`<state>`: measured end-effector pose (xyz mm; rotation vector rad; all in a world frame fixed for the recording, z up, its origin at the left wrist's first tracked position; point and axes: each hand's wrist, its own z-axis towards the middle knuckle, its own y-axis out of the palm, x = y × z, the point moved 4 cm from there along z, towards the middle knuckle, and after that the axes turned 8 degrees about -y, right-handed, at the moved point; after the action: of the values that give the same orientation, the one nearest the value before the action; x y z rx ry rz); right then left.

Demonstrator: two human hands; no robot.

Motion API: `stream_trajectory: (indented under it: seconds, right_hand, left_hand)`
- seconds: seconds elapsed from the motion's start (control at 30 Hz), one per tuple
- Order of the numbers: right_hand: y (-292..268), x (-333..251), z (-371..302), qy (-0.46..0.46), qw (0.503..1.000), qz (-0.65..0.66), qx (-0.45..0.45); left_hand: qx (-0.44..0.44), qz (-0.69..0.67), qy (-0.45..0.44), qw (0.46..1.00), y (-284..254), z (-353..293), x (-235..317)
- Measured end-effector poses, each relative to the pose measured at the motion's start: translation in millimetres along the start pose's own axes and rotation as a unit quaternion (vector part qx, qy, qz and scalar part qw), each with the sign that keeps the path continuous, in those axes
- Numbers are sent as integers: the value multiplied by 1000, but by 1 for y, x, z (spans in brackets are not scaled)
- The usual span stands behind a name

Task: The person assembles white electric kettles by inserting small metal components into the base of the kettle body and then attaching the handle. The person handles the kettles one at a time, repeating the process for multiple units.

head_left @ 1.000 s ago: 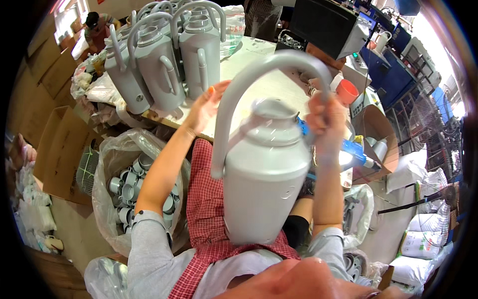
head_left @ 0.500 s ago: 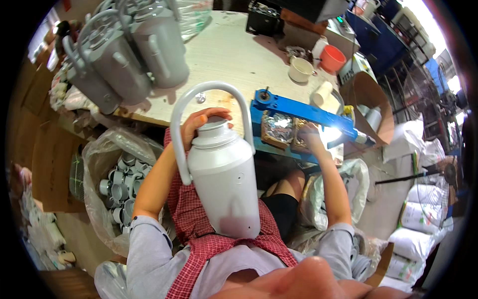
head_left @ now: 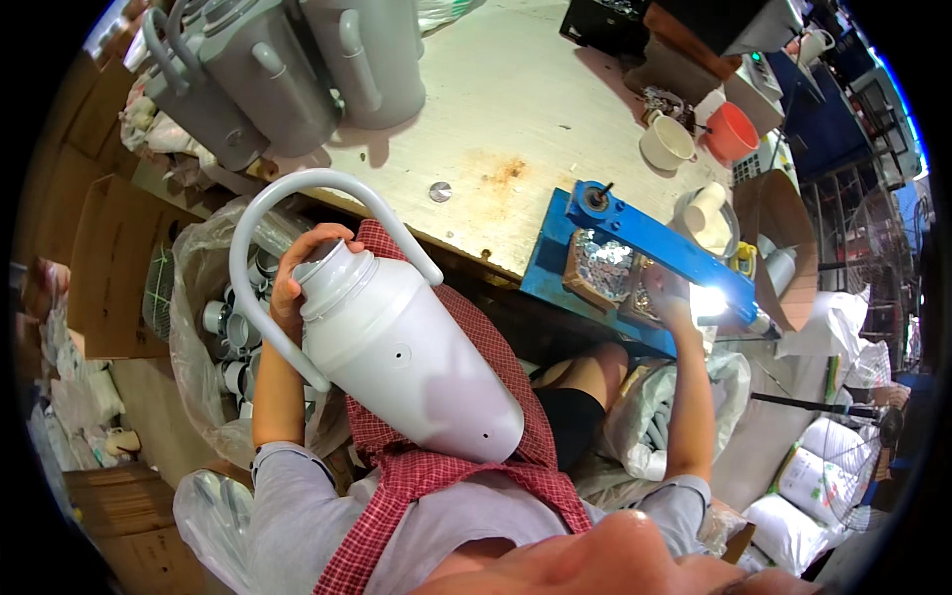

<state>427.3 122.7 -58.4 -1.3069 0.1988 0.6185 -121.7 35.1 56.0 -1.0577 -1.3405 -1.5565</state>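
Observation:
A grey plastic jug body (head_left: 416,357) with a big looped handle (head_left: 260,283) lies tilted across my lap, its open neck toward the upper left. My left hand (head_left: 299,270) is closed on the neck rim, thumb and fingers wrapped around it. Two small holes show in the jug's side. My right hand (head_left: 670,300) reaches into a small box of tiny metal parts (head_left: 643,283) under the arm of a blue bench machine (head_left: 654,238); its fingertips are hidden among the parts. Beside it stands a second box of shiny small parts (head_left: 600,266).
More grey jugs (head_left: 268,84) stand at the table's far left. A plastic bag (head_left: 188,367) of grey cup-like parts lies left of me, another bag (head_left: 729,382) at right. A cream cup (head_left: 666,142) and a red cup (head_left: 734,131) sit at the back right. A bright lamp (head_left: 707,300) glows on the machine.
The jug has tipped, its neck swinging left and down with my left hand. My right hand stays at the box of small parts. The whole view has shifted.

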Motion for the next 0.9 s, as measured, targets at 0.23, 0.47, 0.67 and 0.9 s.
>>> stream_trajectory:
  seconds: [0.23, 0.47, 0.67, 0.9]
  right_hand:
    - [-22, -27, -15, 3, 989, -143, 32]
    - [-40, -59, -30, 20, 989, -142, 20]
    - [-77, -185, 4, 44, 972, 229, 19]
    - [-94, -233, 110, -146, 975, 165, 41]
  left_hand:
    - [12, 32, -22, 999, -16, -5, -4]
    - [32, -10, -24, 999, -15, -10, -9]
    - [51, -43, 4, 998, -19, -21, -4]
    - [38, -11, 31, 999, -24, -26, -2]
